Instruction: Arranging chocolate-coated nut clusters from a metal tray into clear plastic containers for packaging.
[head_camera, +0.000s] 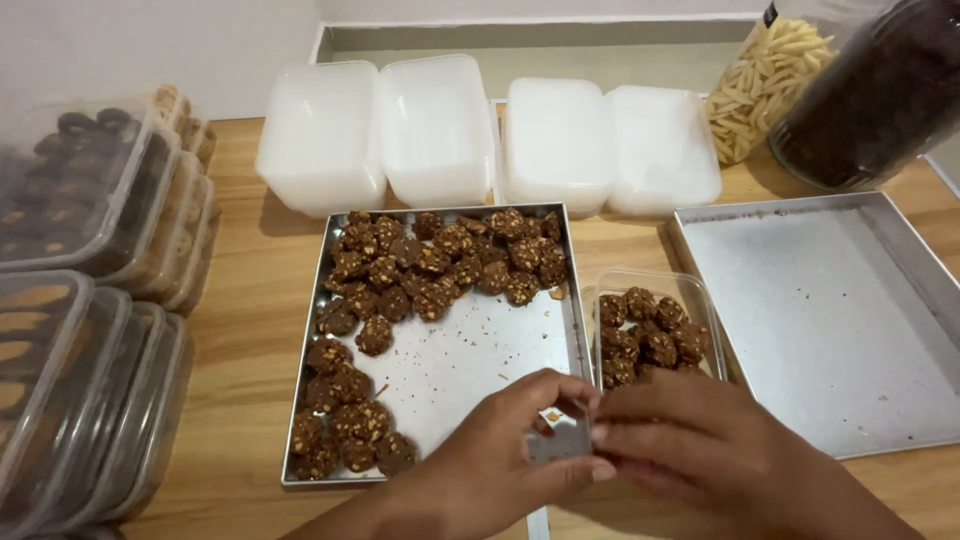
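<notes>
My left hand rests over the near right corner of the metal baking tray, fingers curled in narrow, thumb and forefinger pinched close together. My right hand meets it fingertip to fingertip just right of that corner, its fingers also drawn in tight. Something small may sit between the two sets of fingertips, but my fingers hide it and I cannot tell what.

The tray holds chocolate nut cookies crowded along its far edge and down its left side, with the middle and near right bare apart from crumbs. Just right of the tray, touching its side, stands a clear plastic container part filled with the same cookies; my right hand covers its near end. Further right of the tray lies a second metal tray. Behind the tray stand four white plastic tubs, upside down in a row. Left of the tray sit stacks of filled clear containers.
</notes>
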